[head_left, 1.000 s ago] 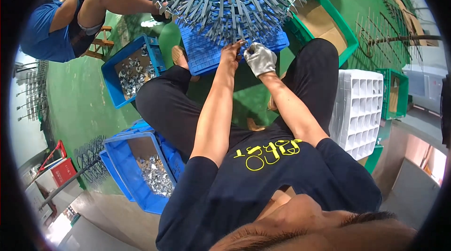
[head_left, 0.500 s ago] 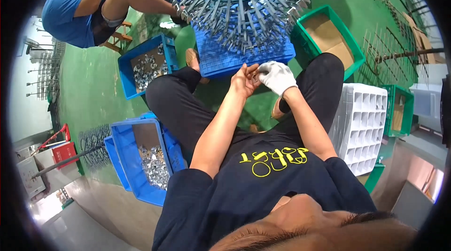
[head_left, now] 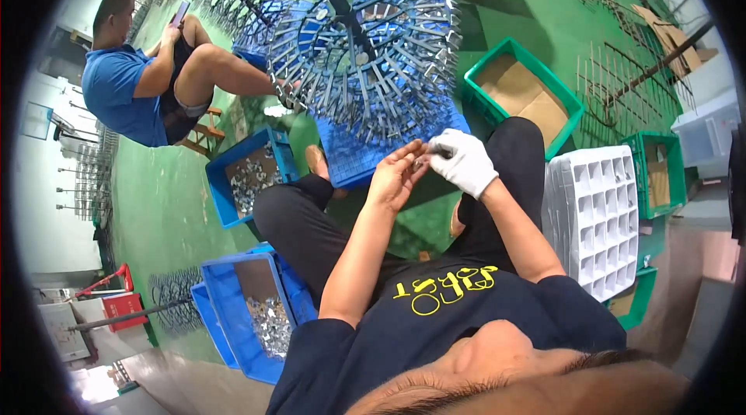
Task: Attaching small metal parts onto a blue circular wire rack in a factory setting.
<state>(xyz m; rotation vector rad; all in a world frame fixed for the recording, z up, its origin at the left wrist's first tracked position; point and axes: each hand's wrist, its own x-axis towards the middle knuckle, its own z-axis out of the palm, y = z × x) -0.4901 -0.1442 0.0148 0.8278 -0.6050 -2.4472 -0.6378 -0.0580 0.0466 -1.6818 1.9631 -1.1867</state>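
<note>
My bare left hand (head_left: 396,177) and my white-gloved right hand (head_left: 465,163) meet in front of a round metal rack. Their fingertips are pinched close together, around something small that I cannot make out. Just beyond them stands the rack (head_left: 364,59), with rings of many grey metal prongs around a dark upright pole. Small shiny pieces hang on several prongs. Under the rack is a blue plastic crate (head_left: 347,172), close to my fingertips.
Blue bins (head_left: 220,199) (head_left: 233,325) of small metal parts stand to my left. On my right are a cardboard-lined green crate (head_left: 571,118) and stacked white compartment trays (head_left: 576,221). A person in blue (head_left: 116,92) sits far left, holding a phone (head_left: 180,14). Prong racks (head_left: 633,81) lie far right.
The whole view has shifted, so the rack now appears lower and further left, and more of the seated person shows. My hands stay together at the rack's near side, fingers still pinched.
</note>
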